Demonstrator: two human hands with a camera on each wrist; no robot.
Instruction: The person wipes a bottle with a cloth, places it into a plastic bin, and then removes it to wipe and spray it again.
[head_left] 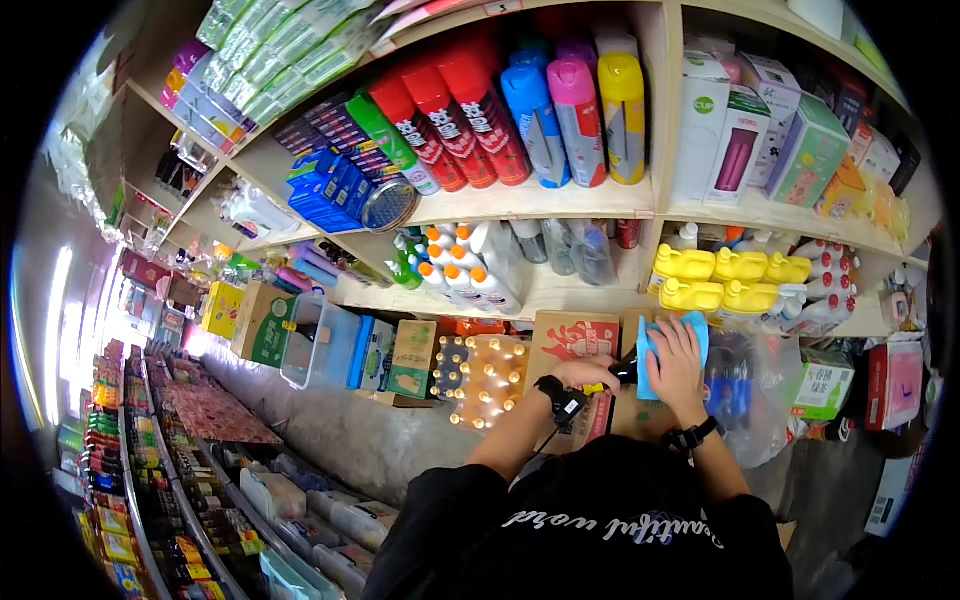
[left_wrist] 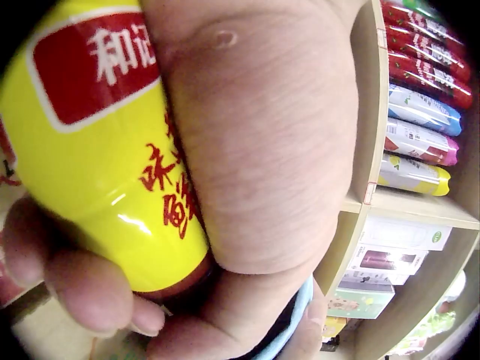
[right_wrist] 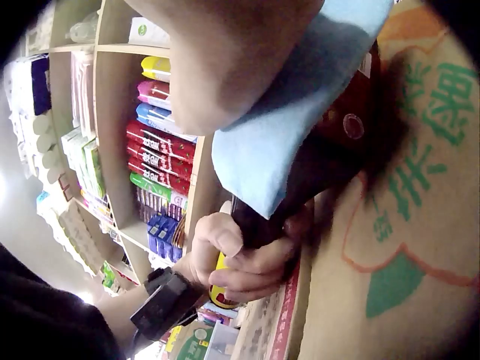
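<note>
In the head view my left hand (head_left: 588, 373) grips a dark sauce bottle (head_left: 626, 371) lying on its side over a cardboard box. Its yellow label (left_wrist: 82, 180) with red lettering fills much of the left wrist view, with fingers (left_wrist: 90, 292) curled round it. My right hand (head_left: 677, 362) holds a light blue cloth (head_left: 700, 335) against the bottle's other end. From the right wrist the cloth (right_wrist: 277, 127) drapes over the dark bottle (right_wrist: 330, 169), and my left hand (right_wrist: 244, 262) grips the near end. The cloth hides part of the bottle.
Beneath my hands stand cartons, one a brown box (right_wrist: 405, 225) with green print. Left of them is a wrapped pack of bottles (head_left: 490, 375); at right, a clear plastic bag (head_left: 765, 390). Ahead, shelves hold red spray cans (head_left: 470, 120) and yellow jugs (head_left: 725, 280).
</note>
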